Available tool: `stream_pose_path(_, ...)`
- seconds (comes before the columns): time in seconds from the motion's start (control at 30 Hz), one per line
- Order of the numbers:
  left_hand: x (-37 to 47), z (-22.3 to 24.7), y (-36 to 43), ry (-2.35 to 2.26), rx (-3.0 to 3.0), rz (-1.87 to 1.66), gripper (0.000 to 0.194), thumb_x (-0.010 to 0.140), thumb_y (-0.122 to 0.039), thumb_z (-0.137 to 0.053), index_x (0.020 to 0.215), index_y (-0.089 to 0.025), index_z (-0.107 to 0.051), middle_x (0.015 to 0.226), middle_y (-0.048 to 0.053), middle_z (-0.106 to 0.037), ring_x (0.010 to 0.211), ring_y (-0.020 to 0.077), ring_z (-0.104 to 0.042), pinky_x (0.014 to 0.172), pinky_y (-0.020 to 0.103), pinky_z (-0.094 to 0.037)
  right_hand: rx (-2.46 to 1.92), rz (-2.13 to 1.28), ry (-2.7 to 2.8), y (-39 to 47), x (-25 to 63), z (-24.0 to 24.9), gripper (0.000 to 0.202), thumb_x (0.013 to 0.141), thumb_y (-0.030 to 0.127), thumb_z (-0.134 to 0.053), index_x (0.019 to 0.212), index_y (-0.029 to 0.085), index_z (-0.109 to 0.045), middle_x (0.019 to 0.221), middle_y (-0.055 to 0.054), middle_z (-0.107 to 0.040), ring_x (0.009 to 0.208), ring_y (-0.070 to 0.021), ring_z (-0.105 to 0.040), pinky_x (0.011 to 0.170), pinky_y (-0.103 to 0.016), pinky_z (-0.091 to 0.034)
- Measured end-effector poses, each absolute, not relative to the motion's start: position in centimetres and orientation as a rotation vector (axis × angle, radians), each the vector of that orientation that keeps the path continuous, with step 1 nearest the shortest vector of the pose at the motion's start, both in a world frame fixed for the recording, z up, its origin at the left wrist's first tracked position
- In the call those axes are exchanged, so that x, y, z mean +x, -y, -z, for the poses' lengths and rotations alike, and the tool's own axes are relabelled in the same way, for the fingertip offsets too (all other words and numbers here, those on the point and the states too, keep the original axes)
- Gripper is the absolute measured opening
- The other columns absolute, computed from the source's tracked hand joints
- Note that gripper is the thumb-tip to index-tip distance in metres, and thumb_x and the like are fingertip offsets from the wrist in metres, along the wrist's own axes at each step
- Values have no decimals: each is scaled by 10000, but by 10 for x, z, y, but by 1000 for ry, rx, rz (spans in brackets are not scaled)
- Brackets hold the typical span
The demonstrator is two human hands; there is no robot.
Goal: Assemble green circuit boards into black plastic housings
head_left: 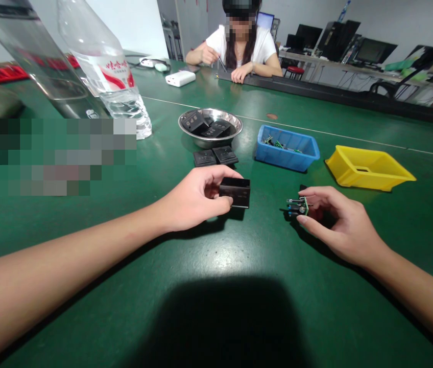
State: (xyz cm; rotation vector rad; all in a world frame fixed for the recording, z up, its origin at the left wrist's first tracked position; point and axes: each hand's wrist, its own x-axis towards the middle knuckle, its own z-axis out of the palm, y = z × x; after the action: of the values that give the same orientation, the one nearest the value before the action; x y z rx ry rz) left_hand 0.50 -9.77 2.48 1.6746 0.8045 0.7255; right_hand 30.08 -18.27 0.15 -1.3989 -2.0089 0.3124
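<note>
Between thumb and fingers, my left hand (201,199) grips a black plastic housing (239,193), a small box whose open side faces up. To the right, apart from it, my right hand (339,220) pinches a small circuit board (305,205) by its edges; metal leads and blue-and-black components point left from it. Just beyond my left hand lie two flat black plastic pieces (215,156), side by side on the green table (216,306). Behind those stands a metal bowl (211,142) with several black housings in it.
A blue bin (287,157) with small circuit boards stands beyond my right hand, beside a yellow bin (369,168) with a small dark thing inside. A water bottle (113,76) and a dark clear tumbler (59,76) are at left. Across the table sits another person (247,51).
</note>
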Motion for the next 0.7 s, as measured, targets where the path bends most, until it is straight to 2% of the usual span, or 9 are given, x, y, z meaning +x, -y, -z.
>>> stream_pose_path(0.17,4,-19,99,-793,1793,-740,345,746,-214,-730,1070,-159,-626,860,0,-685,740,141,-660,660,254,-514,-1398,-308,2015,183,301,-2,326,910,312,-718,1214,235,-629,919,-24,-741,709,-159,-666,688,-299,-557)
stream_pose_path(0.3,4,-16,101,-765,1927,-714,345,758,-183,-715,1087,-172,-616,881,-6,-701,788,160,-691,697,262,-528,-1398,-300,2023,183,300,-2,323,909,310,-720,1210,235,-628,913,-21,-740,699,-153,-660,676,-291,-552)
stream_pose_path(0.53,3,-17,104,-733,2220,-668,367,758,-133,-654,1121,-182,-630,929,-25,-712,769,130,-682,673,223,-511,-1403,-303,2029,183,301,-2,325,914,317,-717,1215,236,-625,908,-17,-731,687,-149,-650,672,-291,-549)
stream_pose_path(0.7,1,-19,104,-713,2372,-679,414,745,-110,-628,1152,-189,-637,965,-34,-720,772,115,-667,722,221,-508,-1399,-304,2027,184,301,-2,323,912,311,-719,1213,240,-625,904,-11,-731,683,-148,-648,668,-286,-549)
